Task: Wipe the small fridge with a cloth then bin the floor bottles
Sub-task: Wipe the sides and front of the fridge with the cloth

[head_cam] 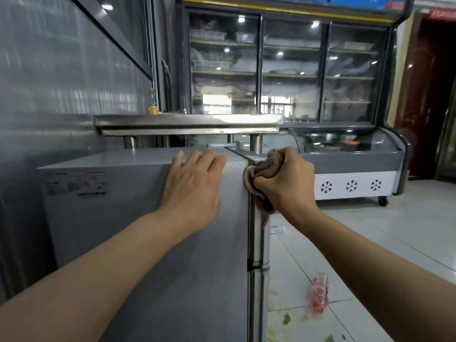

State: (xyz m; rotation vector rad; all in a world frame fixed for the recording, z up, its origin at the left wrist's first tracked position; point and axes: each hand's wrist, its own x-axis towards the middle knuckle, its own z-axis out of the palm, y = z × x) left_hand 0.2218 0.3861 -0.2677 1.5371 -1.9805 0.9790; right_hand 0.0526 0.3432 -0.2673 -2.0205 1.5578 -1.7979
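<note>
Fingers of the right hand (288, 180) curl tightly round a bunched brown cloth (261, 174), pressing it against the top right corner of the small grey fridge (138, 218), where the side panel meets the door edge; a loose tail of the cloth hangs down along that edge. Over on the left hand (195, 183) the fingers lie nearly straight and close together, flat on the fridge side near its top edge, the fingertips reaching the rim — this hand holds nothing. A pale printed label (77, 183) sits on the fridge's far left upper part. On the white tiled floor (370, 230) to the right of the fridge, near the viewer, lies 1 clear plastic bottle (320, 293) on its side, with red colour showing through it, and green scraps (287, 318) are scattered just beside it. Another pale object lies on the floor further off, close to the fridge door, too blurred to identify. Behind the fridge a steel counter (188, 123) runs across, and beyond it stands a tall glass-fronted display cooler (291, 70) with 3 snowflake marks on its white base.
</note>
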